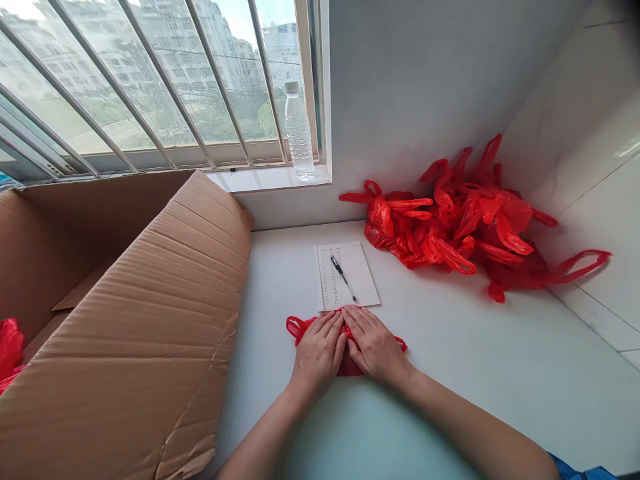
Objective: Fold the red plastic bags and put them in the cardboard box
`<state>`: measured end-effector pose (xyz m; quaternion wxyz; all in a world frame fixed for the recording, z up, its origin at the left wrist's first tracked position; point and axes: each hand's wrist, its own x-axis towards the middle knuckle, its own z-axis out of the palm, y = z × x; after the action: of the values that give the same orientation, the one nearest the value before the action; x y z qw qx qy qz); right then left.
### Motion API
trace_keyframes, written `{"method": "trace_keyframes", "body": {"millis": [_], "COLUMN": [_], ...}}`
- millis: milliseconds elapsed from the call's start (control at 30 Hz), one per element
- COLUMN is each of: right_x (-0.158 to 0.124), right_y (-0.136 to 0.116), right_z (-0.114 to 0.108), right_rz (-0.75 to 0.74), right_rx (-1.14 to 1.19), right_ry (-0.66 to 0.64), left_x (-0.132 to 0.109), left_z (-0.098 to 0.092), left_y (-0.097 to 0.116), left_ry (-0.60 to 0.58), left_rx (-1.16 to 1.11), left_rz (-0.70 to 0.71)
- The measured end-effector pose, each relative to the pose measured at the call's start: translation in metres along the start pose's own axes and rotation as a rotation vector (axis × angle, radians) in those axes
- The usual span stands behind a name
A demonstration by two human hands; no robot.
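Across the lower right spreads the biggest thing in view, a white surface (500, 387), and there's the work, right in the middle of it! Taking up the left side, a big open cardboard box (165, 287), its near wall creased, with red plastic (11, 347) peeking up inside at the far left. Behind the box, a barred window (165, 80) looks out on buildings and greenery. Over to the right, against the wall, a great tangled heap of red bags (450, 220), handles poking out every which way.

Now to the centre: one red bag (350, 368) lies flattened under both hands. Left hand (320, 350) and right hand (377, 343) come in side by side, fingers stretched out straight and laid flat on top, not curled into a grip, fingertips nearly meeting at the bag's far edge. One handle loop escapes left of the left fingers, a corner shows beyond the right hand, and the near edge peeps out below the thumbs.

Just past those fingertips sits a notebook (367, 277), rows of marks down its page. Up on the sill stands a clear bottle (300, 133), capped. And smallest of all, a black pen (343, 277), lying slantwise across the notebook!
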<state>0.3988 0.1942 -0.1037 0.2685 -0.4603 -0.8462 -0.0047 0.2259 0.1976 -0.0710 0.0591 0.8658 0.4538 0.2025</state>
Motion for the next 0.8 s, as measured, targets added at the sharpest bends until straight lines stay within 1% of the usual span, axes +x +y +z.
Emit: {"method": "trace_keyframes", "body": {"millis": [267, 433, 800], "right_x": [0.0003, 0.0002, 0.0002], "right_y": [-0.0005, 0.0000, 0.0005], "right_z": [-0.0011, -0.0006, -0.0013], "right_rz": [0.001, 0.000, 0.004], "right_rx": [0.004, -0.004, 0.006], "right_ry": [-0.001, -0.002, -0.020], "left_x": [0.0006, 0.0003, 0.0010], "left_z": [-0.0006, -0.0007, -0.0012], "left_y": [0.0007, 0.0008, 0.0012], "left_ry": [0.017, -0.005, 0.024], "left_rx": [-0.018, -0.014, -0.034], "left_rz": [0.001, -0.007, -0.008]}}
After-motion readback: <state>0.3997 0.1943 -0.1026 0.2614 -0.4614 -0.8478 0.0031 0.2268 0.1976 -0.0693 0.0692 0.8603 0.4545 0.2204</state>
